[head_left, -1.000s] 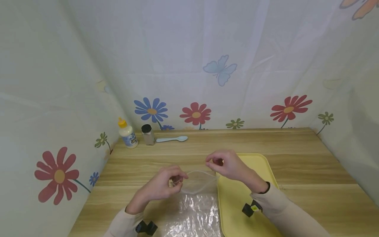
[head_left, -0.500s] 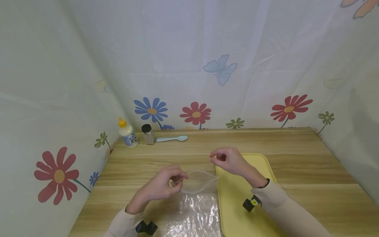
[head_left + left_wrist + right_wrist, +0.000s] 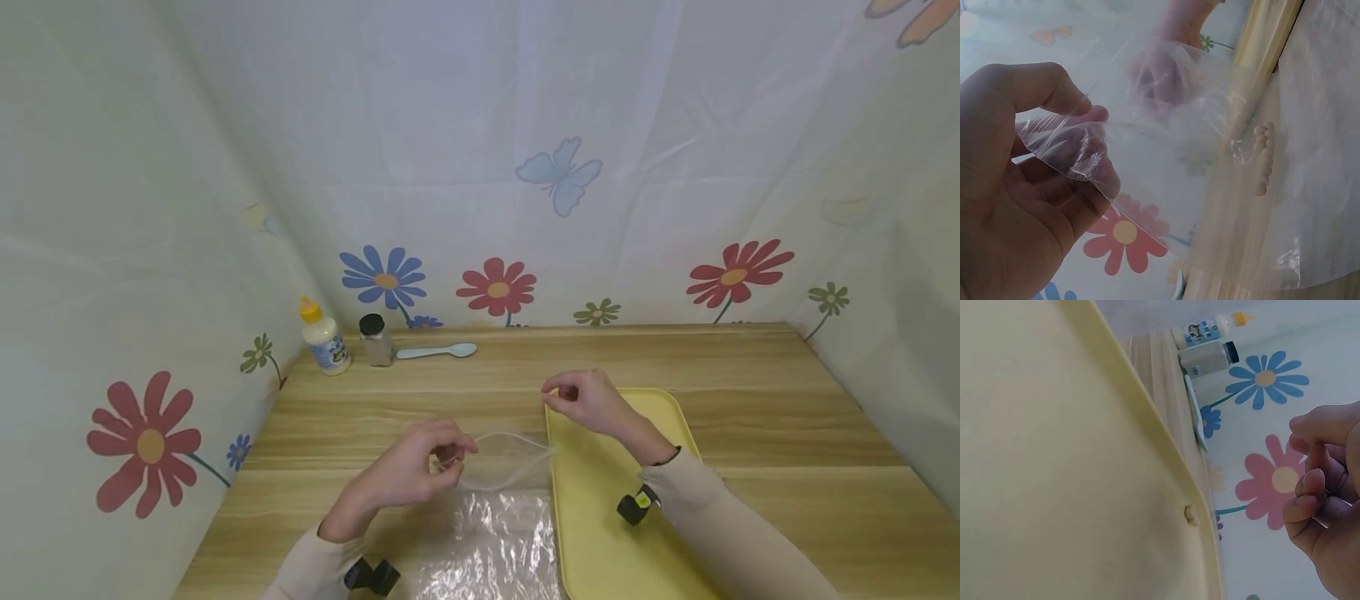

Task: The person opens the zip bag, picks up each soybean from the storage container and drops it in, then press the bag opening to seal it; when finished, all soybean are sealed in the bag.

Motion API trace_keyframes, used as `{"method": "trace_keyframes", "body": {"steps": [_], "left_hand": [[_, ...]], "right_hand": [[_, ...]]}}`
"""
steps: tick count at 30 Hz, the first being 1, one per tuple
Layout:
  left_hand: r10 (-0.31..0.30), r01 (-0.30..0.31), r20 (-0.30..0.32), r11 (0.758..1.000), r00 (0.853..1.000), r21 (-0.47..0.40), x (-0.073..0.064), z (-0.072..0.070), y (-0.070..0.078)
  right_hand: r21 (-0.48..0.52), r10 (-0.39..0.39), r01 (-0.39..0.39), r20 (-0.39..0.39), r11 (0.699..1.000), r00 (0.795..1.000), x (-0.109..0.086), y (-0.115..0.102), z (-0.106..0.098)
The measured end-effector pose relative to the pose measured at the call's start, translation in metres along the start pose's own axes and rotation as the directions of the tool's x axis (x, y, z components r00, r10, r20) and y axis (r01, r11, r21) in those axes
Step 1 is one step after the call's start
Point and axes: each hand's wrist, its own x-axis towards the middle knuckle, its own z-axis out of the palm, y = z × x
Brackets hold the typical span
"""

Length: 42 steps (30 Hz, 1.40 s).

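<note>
Clear plastic bag: bottom centre of head view, mouth spread in a loop, body running down to the frame edge, right side against the tray's left rim
Left hand: left of the bag mouth, thumb and finger pinching the film at its edge
Right hand: right of centre, by the tray's upper left corner; fingers curled in, thumb and fingertip close together
Beads: round, cream, bunched in a row at right of left wrist view, seen through film; can't tell if inside the bag
Yellow tray: lower right of centre
Cream lump: in the tray's corner, right wrist view
Squeeze bottle, black-lidded jar, pale blue spoon: left of centre, along the table back
</note>
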Motion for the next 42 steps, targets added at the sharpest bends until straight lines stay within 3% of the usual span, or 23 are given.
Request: {"method": "trace_keyframes", "body": {"steps": [10, 25, 42], "left_hand": [[0.003, -0.003, 0.001, 1.000, 1.000, 0.002, 0.000, 0.000, -0.001], [-0.020, 0.020, 0.003, 1.000, 1.000, -0.003, -0.001, -0.001, 0.000], [-0.041, 0.041, 0.017, 0.999, 0.999, -0.010, 0.000, -0.003, -0.001]], "right_hand": [[-0.037, 0.077, -0.076, 0.022, 0.996, 0.997, 0.004, 0.019, 0.005], [-0.101, 0.126, -0.124, 0.016, 0.987, 0.992, 0.012, 0.044, 0.012], [-0.170, 0.161, -0.153, 0.036, 0.974, 0.986, 0.014, 0.049, 0.020]]}}
